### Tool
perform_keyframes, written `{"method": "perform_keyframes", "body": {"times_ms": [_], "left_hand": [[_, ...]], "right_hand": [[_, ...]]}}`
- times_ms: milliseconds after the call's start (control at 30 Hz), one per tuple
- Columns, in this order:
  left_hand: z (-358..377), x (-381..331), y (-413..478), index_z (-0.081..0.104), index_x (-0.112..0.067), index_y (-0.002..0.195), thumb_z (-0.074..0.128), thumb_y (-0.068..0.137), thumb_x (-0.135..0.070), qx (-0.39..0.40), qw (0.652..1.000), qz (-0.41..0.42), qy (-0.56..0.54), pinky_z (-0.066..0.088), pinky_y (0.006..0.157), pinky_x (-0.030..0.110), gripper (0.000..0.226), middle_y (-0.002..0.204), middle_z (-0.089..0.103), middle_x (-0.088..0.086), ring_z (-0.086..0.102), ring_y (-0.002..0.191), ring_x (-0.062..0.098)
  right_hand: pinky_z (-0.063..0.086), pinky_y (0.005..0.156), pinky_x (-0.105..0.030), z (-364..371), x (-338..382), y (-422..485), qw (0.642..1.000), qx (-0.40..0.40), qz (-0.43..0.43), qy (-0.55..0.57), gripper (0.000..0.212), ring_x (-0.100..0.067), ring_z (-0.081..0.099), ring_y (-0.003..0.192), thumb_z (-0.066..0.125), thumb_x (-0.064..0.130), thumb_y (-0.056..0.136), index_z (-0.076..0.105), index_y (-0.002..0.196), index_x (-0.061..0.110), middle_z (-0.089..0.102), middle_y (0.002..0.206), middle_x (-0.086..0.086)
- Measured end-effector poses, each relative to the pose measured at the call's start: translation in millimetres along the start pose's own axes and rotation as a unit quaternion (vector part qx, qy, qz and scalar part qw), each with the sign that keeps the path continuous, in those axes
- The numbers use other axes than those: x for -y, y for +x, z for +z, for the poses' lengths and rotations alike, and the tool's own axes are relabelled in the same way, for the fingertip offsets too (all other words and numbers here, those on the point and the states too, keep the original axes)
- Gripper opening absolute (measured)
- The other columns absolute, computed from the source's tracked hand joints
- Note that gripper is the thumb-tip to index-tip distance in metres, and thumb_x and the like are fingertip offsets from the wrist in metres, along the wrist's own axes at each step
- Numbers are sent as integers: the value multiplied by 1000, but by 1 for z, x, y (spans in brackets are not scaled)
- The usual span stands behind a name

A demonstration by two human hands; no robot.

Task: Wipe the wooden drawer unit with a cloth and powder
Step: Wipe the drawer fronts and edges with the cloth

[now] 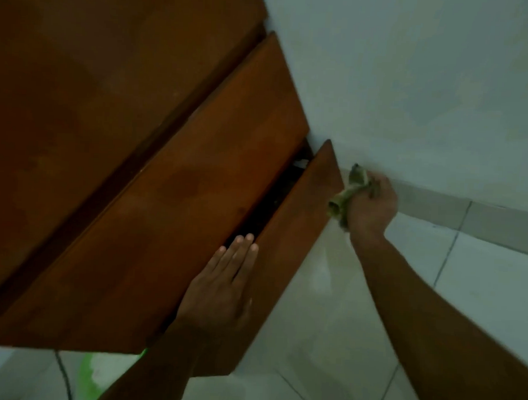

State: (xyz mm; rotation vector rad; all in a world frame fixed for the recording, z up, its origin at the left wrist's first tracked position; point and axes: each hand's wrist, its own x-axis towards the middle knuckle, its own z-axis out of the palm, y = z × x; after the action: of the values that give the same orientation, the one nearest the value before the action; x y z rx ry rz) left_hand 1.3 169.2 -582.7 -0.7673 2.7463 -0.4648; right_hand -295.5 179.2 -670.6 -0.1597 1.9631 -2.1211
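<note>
Wood of a reddish-brown tone fills the upper left of the head view: the drawer unit is seen steeply from above and stands on a pale tiled floor, with a pale wall at its far right. Its drawer fronts step out towards the near side. The upper drawer stands out a little from the body. The lower drawer stands out further, with a dark gap between the two fronts. What lies inside the gap is too dark to tell, apart from a small pale spot at its far end.

The left hand comes in from the near edge and lies flat across the near part of that gap. Its fingers are straight and close together, grasping nothing, and the fingertips reach over the dark opening, between the two fronts.

The right hand is off the right corner of the lower drawer, just beside it and in front of the foot of the wall. Its fingers are clenched around a crumpled cloth of a greenish-khaki colour, which bulges out on the hand's left side, towards the drawer's corner. I cannot tell whether the cloth touches the wood. This part of the picture is blurred.

A pale skirting runs along the foot of the wall to the right. At the near left, below the unit, a dark cable and a bright green object lie on the floor.
</note>
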Motion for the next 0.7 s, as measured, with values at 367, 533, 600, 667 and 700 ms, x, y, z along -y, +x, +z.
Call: {"method": "perform_keyframes", "body": {"times_ms": [367,533,600,667,700], "left_hand": [[6,-1,5,-1,-9,157,38,101,-44,-75,988,-14,134,-1,123,51,77,166,-4,12,-5,153,26],[4,0,4,-6,-11,157,36,103,-41,-112,983,-3,145,-6,122,51,75,165,-10,15,-10,152,27],[3,6,3,-14,-11,155,31,103,-43,-107,977,-17,186,-17,119,51,76,163,-19,16,-17,151,27],[1,16,1,-21,-7,152,26,104,-45,-102,964,-29,245,-26,114,53,77,160,-27,19,-25,148,31],[0,20,1,-22,-2,151,22,104,-44,-94,956,-28,276,-28,112,55,77,158,-30,22,-28,146,33]], "right_hand": [[38,113,-43,-54,-3,-126,687,123,500,513,45,-34,58,124,43,33,97,65,120,1,66,124,-20],[37,113,-39,-52,0,-167,707,151,499,478,45,-33,60,115,47,30,95,63,126,3,66,124,-16],[51,94,-33,-46,7,-178,736,170,484,442,42,-27,66,93,46,28,96,62,127,3,70,107,-14],[53,74,-31,-40,10,-184,760,187,467,412,41,-23,66,80,46,29,98,61,128,4,71,94,-11],[52,71,-30,-37,10,-184,771,189,460,399,41,-22,65,79,47,29,99,61,128,4,71,93,-11]]}}
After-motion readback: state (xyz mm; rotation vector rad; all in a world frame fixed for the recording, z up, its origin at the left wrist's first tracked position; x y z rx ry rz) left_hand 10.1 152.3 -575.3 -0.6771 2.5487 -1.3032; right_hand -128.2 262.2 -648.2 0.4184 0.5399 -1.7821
